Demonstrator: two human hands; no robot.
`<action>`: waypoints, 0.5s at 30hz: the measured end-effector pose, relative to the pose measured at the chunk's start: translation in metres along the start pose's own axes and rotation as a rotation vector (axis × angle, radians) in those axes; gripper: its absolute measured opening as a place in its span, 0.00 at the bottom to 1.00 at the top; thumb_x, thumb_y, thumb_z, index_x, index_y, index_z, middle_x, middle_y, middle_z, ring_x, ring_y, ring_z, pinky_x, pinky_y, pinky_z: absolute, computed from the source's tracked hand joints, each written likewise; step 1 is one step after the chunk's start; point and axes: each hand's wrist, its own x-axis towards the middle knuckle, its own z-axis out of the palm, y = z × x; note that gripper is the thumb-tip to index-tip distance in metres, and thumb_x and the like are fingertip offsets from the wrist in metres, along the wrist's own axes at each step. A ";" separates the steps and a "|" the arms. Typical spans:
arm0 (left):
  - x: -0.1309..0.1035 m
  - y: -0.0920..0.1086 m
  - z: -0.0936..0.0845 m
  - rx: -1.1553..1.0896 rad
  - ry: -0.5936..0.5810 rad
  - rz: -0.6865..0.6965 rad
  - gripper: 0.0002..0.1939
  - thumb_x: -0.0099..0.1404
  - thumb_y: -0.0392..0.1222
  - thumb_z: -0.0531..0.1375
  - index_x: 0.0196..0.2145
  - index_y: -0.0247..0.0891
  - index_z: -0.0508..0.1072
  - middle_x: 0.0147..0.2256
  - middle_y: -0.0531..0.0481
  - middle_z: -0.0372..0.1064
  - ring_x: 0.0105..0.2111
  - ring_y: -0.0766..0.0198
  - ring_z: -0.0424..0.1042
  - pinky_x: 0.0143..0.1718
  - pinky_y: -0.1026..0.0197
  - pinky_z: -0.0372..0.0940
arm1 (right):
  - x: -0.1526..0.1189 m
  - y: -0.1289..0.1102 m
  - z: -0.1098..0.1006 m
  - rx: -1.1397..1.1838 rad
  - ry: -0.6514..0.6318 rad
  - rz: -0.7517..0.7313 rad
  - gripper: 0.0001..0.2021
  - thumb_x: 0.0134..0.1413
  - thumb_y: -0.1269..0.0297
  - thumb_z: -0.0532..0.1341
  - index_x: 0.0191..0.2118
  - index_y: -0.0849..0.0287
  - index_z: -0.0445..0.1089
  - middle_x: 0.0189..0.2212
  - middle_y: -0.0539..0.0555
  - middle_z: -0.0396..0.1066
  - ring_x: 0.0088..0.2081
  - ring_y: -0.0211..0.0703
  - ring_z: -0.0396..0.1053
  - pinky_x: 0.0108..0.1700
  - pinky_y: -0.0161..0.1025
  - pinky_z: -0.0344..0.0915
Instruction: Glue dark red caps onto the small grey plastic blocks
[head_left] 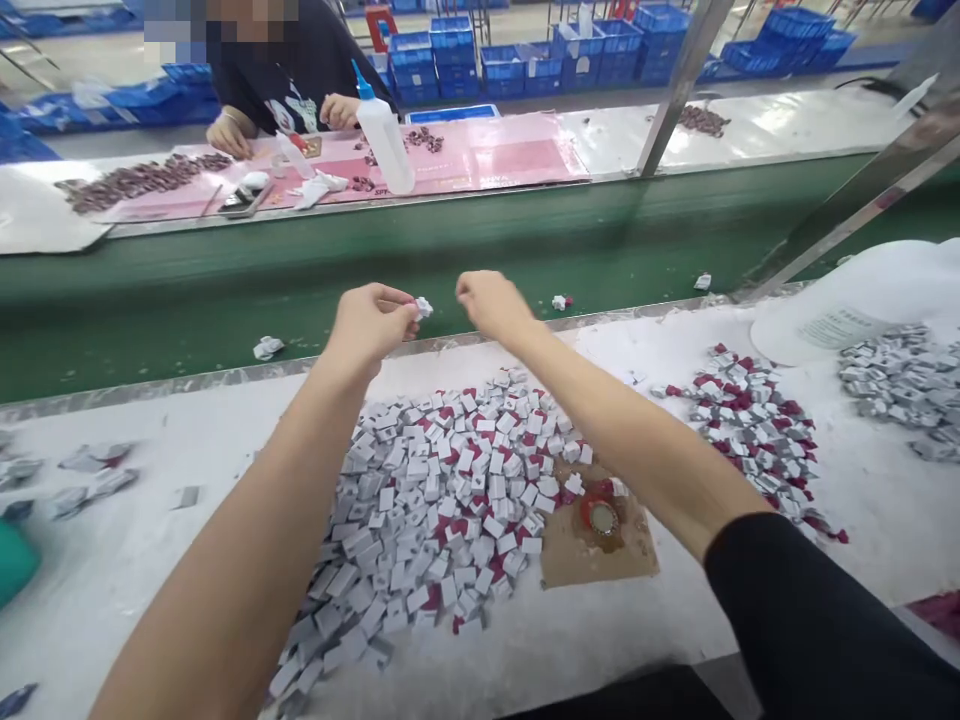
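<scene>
My left hand (377, 325) pinches a small white and magenta plastic piece (424, 308) between thumb and fingertips, above the near edge of the green belt. To its right, my right hand (491, 300) is held with its fingers curled together; whatever is in them, if anything, is hidden. Below both hands a big heap of small white and magenta pieces (457, 480) covers the white table. Beside the heap lies a stained brown cardboard (600, 560) with a small red-rimmed round container (602, 517) on it.
The green belt (187, 310) carries a few scattered white pieces (268, 347). More heaps of pieces (750, 420) lie at the right, near a big white jug (832, 305). Across the belt, a co-worker (285, 75) sits behind a pink mat (495, 155) with a glue bottle (386, 140). Metal posts (682, 85) rise at the right.
</scene>
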 end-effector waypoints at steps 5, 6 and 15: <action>0.023 -0.003 0.037 0.140 -0.151 -0.091 0.10 0.69 0.38 0.76 0.36 0.36 0.79 0.32 0.50 0.80 0.33 0.60 0.81 0.36 0.58 0.78 | -0.022 0.075 -0.041 -0.126 0.122 0.186 0.22 0.74 0.73 0.69 0.69 0.64 0.79 0.65 0.70 0.81 0.70 0.68 0.76 0.76 0.62 0.68; 0.025 -0.004 0.041 0.178 -0.164 -0.095 0.09 0.71 0.38 0.75 0.37 0.36 0.80 0.33 0.50 0.80 0.33 0.60 0.81 0.37 0.58 0.78 | -0.024 0.084 -0.043 -0.141 0.123 0.212 0.22 0.72 0.74 0.70 0.68 0.64 0.80 0.64 0.70 0.82 0.70 0.69 0.76 0.76 0.63 0.68; -0.024 0.015 -0.008 0.423 -0.182 0.089 0.33 0.75 0.50 0.68 0.70 0.29 0.73 0.69 0.25 0.74 0.62 0.33 0.79 0.64 0.33 0.75 | -0.010 0.106 -0.042 -0.200 0.110 0.312 0.11 0.77 0.61 0.70 0.57 0.60 0.83 0.57 0.63 0.84 0.59 0.57 0.83 0.66 0.58 0.77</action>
